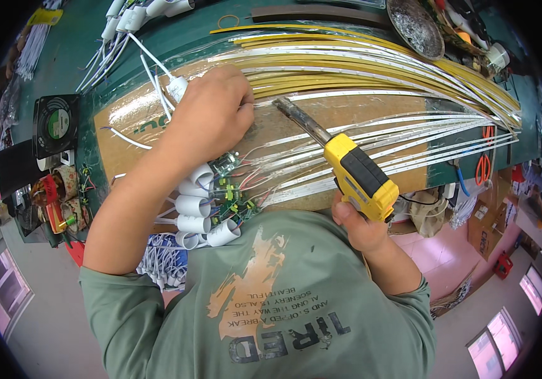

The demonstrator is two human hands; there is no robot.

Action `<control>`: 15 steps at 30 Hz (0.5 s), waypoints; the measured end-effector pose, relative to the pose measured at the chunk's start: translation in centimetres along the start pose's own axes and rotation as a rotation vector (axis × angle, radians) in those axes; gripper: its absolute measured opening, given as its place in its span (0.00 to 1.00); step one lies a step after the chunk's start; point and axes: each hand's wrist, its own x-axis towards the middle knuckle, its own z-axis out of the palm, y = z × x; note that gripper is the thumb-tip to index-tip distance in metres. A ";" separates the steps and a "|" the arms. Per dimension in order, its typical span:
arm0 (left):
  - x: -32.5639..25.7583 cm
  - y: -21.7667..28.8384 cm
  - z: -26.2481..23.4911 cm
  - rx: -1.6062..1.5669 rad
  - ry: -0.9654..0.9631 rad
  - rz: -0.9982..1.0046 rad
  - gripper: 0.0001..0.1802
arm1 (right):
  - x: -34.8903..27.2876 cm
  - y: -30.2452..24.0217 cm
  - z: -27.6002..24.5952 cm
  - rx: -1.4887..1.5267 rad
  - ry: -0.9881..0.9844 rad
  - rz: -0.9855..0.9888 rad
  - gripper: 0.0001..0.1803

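Note:
My right hand [358, 226] is closed around the lower end of a yellow-and-black soldering gun [360, 175]. Its long dark tip points up and left, toward my left hand [213, 108]. That hand is closed, fingers curled down over the cardboard sheet [372, 121]; whatever they grip is hidden beneath it. A white plastic sleeve with a cable [177, 88] sits against its far-left side. Below my left wrist lie several white sleeves [192, 205] and small green circuit boards [225, 165], wired to white LED strips [378, 140] running right.
A bundle of yellow-backed LED strips [372, 45] spans the back. A round metal dish [415, 28] stands at far right, orange-handled scissors [483, 165] near the right edge. A black fan [56, 125] is at left, and more white sleeves with cables [133, 18] lie behind.

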 end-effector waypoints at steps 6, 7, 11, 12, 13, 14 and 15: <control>0.0 0.1 0.3 -0.004 0.051 0.018 0.05 | 0.0 0.1 -0.2 -0.049 -0.009 -0.051 0.14; 0.0 0.1 0.3 -0.001 0.056 0.025 0.05 | 0.0 0.0 -0.1 -0.049 -0.009 -0.051 0.14; 0.0 0.1 0.3 0.006 0.046 0.020 0.05 | 0.0 -0.1 0.2 -0.069 -0.022 -0.007 0.15; 0.0 0.2 0.3 0.003 0.047 0.018 0.05 | 0.1 -0.1 0.4 -0.043 -0.011 0.013 0.15; 0.0 0.2 0.3 0.000 0.049 0.016 0.05 | 0.1 -0.1 0.5 -0.043 -0.012 0.013 0.15; -0.1 0.2 0.4 0.000 0.049 0.015 0.05 | 0.2 0.0 0.5 -0.022 -0.015 0.024 0.15; -0.1 0.2 0.4 0.008 0.050 0.019 0.05 | 0.2 0.0 0.6 -0.001 -0.018 0.036 0.15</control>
